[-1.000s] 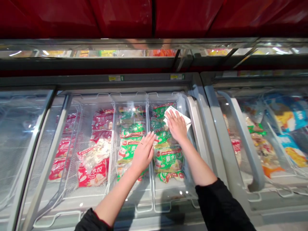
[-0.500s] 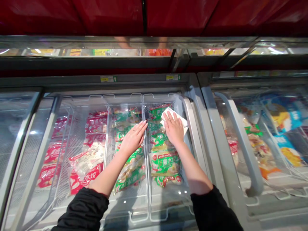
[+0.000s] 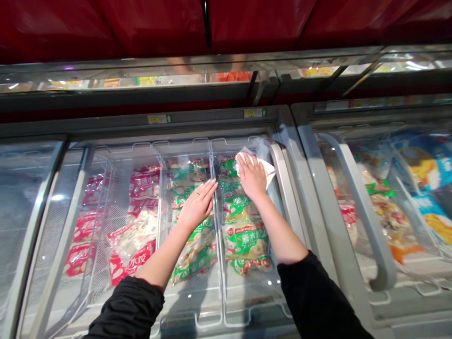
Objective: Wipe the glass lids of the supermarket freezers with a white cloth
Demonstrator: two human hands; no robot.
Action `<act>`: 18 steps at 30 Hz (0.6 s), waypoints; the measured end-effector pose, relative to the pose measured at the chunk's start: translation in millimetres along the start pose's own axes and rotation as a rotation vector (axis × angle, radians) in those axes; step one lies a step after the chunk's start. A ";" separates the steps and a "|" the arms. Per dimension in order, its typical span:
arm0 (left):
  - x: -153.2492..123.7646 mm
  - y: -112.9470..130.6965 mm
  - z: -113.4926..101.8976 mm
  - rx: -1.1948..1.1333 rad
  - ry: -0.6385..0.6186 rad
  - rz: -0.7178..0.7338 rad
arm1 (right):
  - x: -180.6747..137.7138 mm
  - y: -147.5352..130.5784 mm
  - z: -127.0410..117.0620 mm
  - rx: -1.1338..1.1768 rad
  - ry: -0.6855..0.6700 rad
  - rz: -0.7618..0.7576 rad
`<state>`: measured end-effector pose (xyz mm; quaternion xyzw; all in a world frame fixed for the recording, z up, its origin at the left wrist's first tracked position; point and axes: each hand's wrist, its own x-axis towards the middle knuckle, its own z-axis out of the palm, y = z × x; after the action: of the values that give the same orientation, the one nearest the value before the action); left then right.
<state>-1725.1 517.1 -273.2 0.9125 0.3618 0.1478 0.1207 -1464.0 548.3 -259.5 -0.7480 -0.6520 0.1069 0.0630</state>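
My right hand (image 3: 253,176) presses a folded white cloth (image 3: 265,165) against the clear freezer lid (image 3: 247,296), near its upper right corner. Part of the cloth is hidden under the palm and fingers. To the left, my left hand (image 3: 198,203) lies flat with fingers stretched out and close together, holding nothing. It appears to rest on the lid above the wire divider (image 3: 219,263). Beneath the lid lie green bags of frozen dumplings (image 3: 245,240) and red bags of dumplings (image 3: 129,256).
A curved grey handle (image 3: 282,174) runs along the lid's right edge. Another freezer section with a handle (image 3: 363,212) and blue food bags (image 3: 434,212) is at right. A sliding lid frame (image 3: 38,226) stands at left. Above hangs a shelf (image 3: 141,61) with red panels (image 3: 261,23).
My right hand has shifted slightly up and left with the cloth, which is now more bunched. My left hand has stayed nearly in place. The view has tilted a little.
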 end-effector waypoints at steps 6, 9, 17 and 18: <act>-0.7 -2.3 2.1 -0.010 0.001 0.001 | 40.1 36.0 -14.5 0.015 0.021 -0.078; -0.7 -1.9 2.9 -0.027 0.009 -0.011 | 18.7 32.4 -5.0 0.039 0.103 0.068; -0.2 -0.2 4.5 -0.054 0.009 -0.032 | -15.9 -6.7 3.7 -0.022 0.022 -0.033; -0.3 -0.5 4.6 -0.056 0.009 -0.031 | -5.4 -3.3 -0.4 -0.020 0.009 -0.079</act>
<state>-1723.9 516.7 -277.7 0.9023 0.3724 0.1600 0.1467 -1467.7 543.4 -257.9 -0.7226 -0.6819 0.0943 0.0627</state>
